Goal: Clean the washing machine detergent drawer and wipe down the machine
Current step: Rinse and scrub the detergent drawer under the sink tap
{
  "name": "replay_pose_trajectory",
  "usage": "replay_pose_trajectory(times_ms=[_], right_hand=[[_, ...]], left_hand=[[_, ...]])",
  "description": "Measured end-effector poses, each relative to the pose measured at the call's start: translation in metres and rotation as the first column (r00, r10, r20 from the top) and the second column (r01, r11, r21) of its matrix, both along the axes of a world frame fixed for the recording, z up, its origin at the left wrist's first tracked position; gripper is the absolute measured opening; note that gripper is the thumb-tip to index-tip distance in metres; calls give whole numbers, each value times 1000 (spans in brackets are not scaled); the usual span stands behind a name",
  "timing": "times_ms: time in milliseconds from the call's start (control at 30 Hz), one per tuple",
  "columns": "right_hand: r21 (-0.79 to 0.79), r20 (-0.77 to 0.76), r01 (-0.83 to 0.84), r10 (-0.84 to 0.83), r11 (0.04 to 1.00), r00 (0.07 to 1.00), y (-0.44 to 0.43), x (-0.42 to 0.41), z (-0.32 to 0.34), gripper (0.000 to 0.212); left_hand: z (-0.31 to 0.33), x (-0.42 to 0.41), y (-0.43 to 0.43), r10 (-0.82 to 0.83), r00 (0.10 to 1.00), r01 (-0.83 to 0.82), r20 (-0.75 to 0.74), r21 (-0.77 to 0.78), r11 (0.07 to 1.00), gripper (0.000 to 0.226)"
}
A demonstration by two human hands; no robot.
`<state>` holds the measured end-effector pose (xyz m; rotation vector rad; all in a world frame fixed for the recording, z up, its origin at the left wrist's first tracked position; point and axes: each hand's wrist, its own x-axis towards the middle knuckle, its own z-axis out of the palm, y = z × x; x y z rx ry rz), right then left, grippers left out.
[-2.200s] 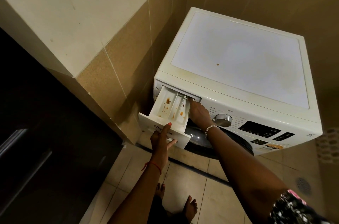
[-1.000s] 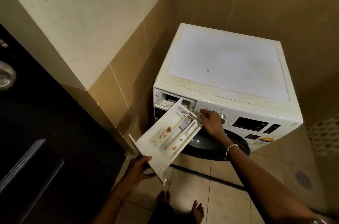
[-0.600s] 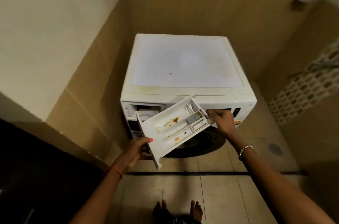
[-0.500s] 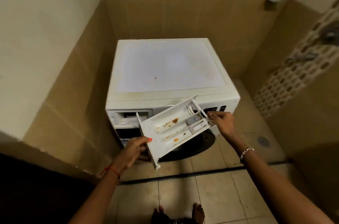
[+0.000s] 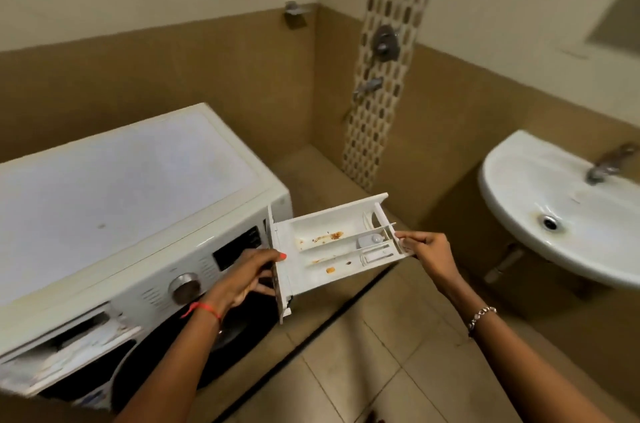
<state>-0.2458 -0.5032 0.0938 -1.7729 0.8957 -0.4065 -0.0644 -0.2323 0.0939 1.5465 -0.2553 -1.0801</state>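
Note:
The white detergent drawer is out of the machine and held level in the air between both hands. Orange-brown stains dot its compartments. My left hand grips its front panel end, fingers curled round the edge. My right hand pinches the far back end. The white washing machine stands at the left, with the empty drawer slot open at its lower left front and a silver dial on its panel.
A white wall-mounted sink with a tap hangs at the right, close to the drawer's far end. A shower valve and spout sit on the patterned tile strip. Beige floor tiles lie below.
The drawer came fully out of its slot. I have turned to the right, carrying it in both hands, so the sink is now in view and the machine lies at the left.

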Motion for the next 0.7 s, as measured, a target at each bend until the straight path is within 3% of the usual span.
replay_pose_trajectory(times_ms=[300, 467, 700], right_hand=[[33, 35, 280, -281, 959, 959, -137, -119, 11, 24], [85, 114, 443, -450, 893, 886, -190, -173, 17, 26], [145, 169, 613, -630, 777, 758, -236, -226, 21, 28]], left_hand=[[13, -40, -206, -254, 964, 256, 83, -7, 967, 58], [29, -69, -296, -390, 912, 394, 126, -11, 919, 52], [45, -88, -407, -569, 802, 577, 184, 10, 817, 70]])
